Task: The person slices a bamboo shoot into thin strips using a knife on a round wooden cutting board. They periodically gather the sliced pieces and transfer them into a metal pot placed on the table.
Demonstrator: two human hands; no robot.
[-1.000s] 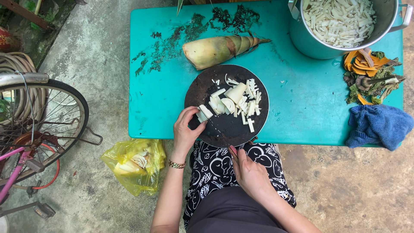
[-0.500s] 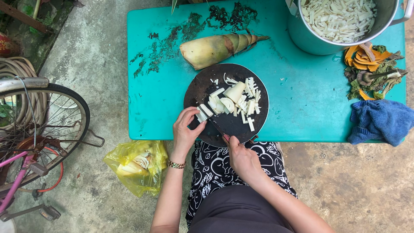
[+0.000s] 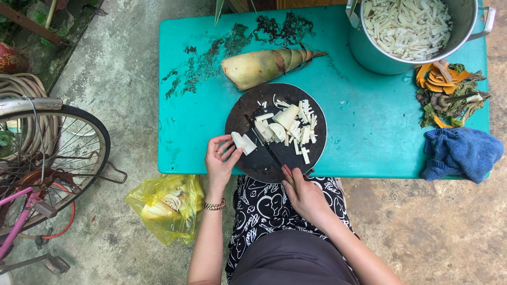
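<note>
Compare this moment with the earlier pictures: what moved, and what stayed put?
The right hand rose from the lap to the board and took the knife, blade now lying across it. The left hand stays on a white bamboo piece at the board's edge. Whole shoot, pot and blue cloth are unmoved.

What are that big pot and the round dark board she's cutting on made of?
The pot looks like metal, probably steel or aluminium: a grey, dully shining wall, a thin bright rim and riveted handles. The round cutting board seems to be wood, worn nearly black, matte and scuffed; its colour leaves that open.
</note>
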